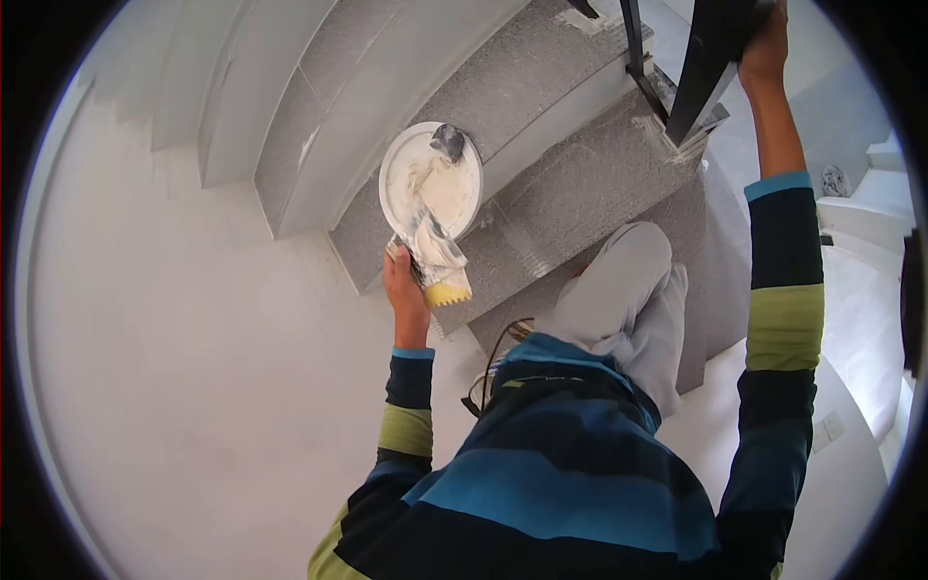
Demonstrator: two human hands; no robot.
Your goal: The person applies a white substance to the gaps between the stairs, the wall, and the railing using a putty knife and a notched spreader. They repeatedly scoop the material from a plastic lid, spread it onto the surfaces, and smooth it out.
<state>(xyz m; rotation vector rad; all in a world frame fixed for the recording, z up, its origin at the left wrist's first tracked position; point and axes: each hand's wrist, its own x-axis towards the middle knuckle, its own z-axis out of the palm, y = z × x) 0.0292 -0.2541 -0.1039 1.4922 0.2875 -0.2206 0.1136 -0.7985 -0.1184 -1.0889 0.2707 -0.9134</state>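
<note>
My left hand [406, 298] is closed around a putty-smeared scraper [435, 246] and a yellow notched spreader [449, 293], its teeth pointing toward me. Just beyond them is a round white tub or lid [389, 184], with whitish putty [447, 188] and a dark lump [447, 142] on it. Whether my fingers also grip its rim is hidden by the tools. High at the right, my right hand [767, 48] is wrapped around the black stair railing [704, 72]; part of the hand lies behind it.
Grey speckled stair treads [580, 208] curve upward to the left, with pale risers between them. A white wall [213, 338] borders the steps on the left. Thin black balusters [634, 39] stand along the right edge. A cord [493, 358] hangs at my waist.
</note>
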